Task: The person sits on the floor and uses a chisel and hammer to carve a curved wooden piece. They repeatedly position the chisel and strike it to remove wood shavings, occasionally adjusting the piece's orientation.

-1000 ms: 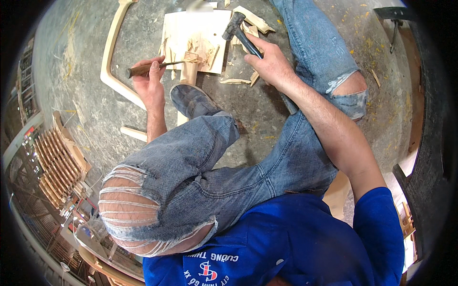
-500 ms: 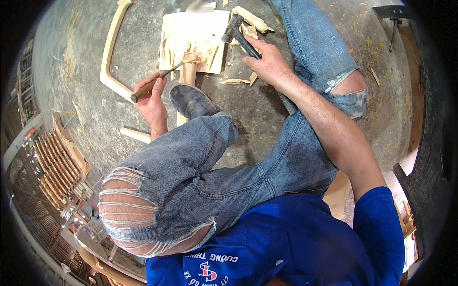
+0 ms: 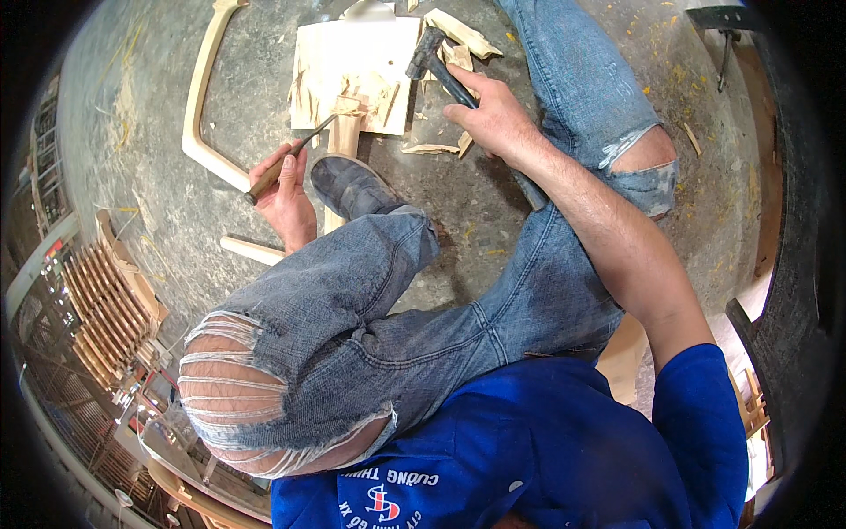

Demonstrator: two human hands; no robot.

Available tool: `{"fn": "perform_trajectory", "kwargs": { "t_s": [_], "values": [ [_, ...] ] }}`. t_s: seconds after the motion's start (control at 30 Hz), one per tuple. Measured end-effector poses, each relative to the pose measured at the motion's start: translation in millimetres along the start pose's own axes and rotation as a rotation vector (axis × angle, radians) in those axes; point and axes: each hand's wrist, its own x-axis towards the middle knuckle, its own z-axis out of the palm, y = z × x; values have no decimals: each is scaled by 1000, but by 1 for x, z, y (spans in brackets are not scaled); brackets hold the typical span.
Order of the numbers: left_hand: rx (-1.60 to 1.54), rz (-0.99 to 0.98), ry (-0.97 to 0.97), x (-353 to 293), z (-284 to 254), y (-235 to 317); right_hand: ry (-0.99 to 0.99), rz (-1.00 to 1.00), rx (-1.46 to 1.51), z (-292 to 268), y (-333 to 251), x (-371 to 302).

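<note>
My left hand (image 3: 289, 201) is closed around the wooden handle of a chisel (image 3: 268, 180). The chisel's thin dark blade slants up to the right, its tip at the worked end of a pale wooden piece (image 3: 345, 137). That piece runs beneath my left shoe (image 3: 354, 187), with its far end over a flat square board (image 3: 357, 53) strewn with chips. In my right hand (image 3: 498, 116) is a hammer (image 3: 453, 85), gripped by its dark handle. The hammer's head is raised to the right of the board, apart from the chisel.
A bent wooden part (image 3: 201, 97) lies on the concrete floor at the left, near a short wooden stick (image 3: 251, 249). Offcuts (image 3: 463, 33) surround the board's right side. Stacked slatted wooden parts (image 3: 110, 304) stand far left; a dark structure (image 3: 793, 264) borders the right.
My left hand has shifted slightly toward me, and the chisel's handle end has dropped, so the tool slants more steeply. The hammer has barely moved.
</note>
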Motion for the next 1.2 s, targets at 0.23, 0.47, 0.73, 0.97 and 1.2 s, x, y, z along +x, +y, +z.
{"fn": "perform_trajectory", "kwargs": {
  "t_s": [0.23,0.47,0.73,0.97,1.2],
  "values": [
    [27,-24,19,-6,10,4,-24,13,51,-1,-5,-3],
    [50,1,15,-6,8,3,-27,14,31,-2,-4,-3],
    [43,-4,22,-7,9,4,-38,1,-1,-1,-3,-3],
    [51,-9,33,-8,11,6,-43,-4,9,-1,-5,-4],
    [26,-5,37,-8,9,3,-41,-1,5,1,-2,-2]
  ]
}}
